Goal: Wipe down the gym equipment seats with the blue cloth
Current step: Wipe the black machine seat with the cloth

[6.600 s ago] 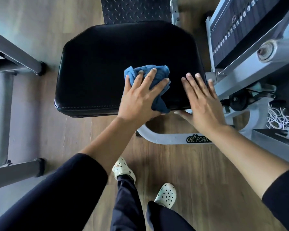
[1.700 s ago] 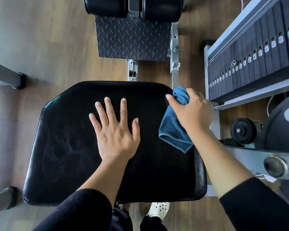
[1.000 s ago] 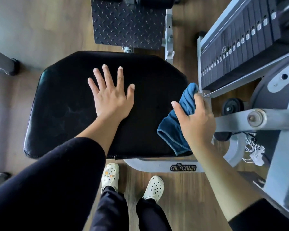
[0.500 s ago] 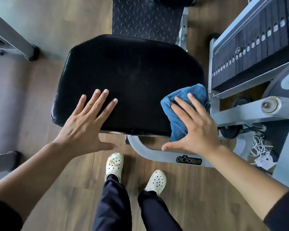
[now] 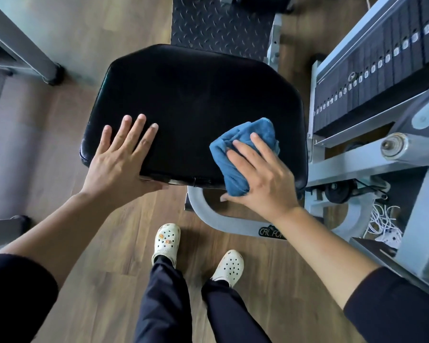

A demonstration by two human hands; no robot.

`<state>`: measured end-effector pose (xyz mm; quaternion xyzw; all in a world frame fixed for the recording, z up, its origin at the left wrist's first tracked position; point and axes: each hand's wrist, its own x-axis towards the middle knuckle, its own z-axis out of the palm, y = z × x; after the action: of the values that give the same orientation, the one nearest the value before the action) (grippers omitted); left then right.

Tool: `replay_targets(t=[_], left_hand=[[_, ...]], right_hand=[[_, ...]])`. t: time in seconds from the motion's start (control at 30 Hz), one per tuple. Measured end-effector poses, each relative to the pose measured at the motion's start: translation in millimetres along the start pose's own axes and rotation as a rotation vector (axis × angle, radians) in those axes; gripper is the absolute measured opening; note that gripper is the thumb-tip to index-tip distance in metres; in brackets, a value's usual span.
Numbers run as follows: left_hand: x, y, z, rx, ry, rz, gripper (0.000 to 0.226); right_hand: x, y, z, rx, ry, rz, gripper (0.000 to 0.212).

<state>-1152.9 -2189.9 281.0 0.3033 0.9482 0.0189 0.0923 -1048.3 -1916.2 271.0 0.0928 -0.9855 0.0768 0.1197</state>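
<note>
Mid-wipe: flat right hand (image 5: 260,179) pressed blue cloth (image 5: 243,147) onto seat (image 5: 196,100), centre right; flat, empty left hand (image 5: 119,159) braced it. Probably leftward sweep next.

The right hand (image 5: 263,179) has slid the blue cloth (image 5: 255,127) from the right edge of the seat (image 5: 196,95) inward along its near edge (fingers now flat); the left hand (image 5: 119,164) has pulled back to the near-left corner.
</note>
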Motion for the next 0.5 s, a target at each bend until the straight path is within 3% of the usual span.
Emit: replay_targets(t=[0.2, 0.5], left_hand=[[-2, 6, -1, -0.017, 0.001, -0.023, 0.114], [-4, 5, 3, -0.006, 0.017, -0.043, 0.115]], right_hand=[[-27, 34, -12, -0.048, 0.006, 0.057, 0.092], [29, -46, 15, 0.018, -0.017, -0.02, 0.095]])
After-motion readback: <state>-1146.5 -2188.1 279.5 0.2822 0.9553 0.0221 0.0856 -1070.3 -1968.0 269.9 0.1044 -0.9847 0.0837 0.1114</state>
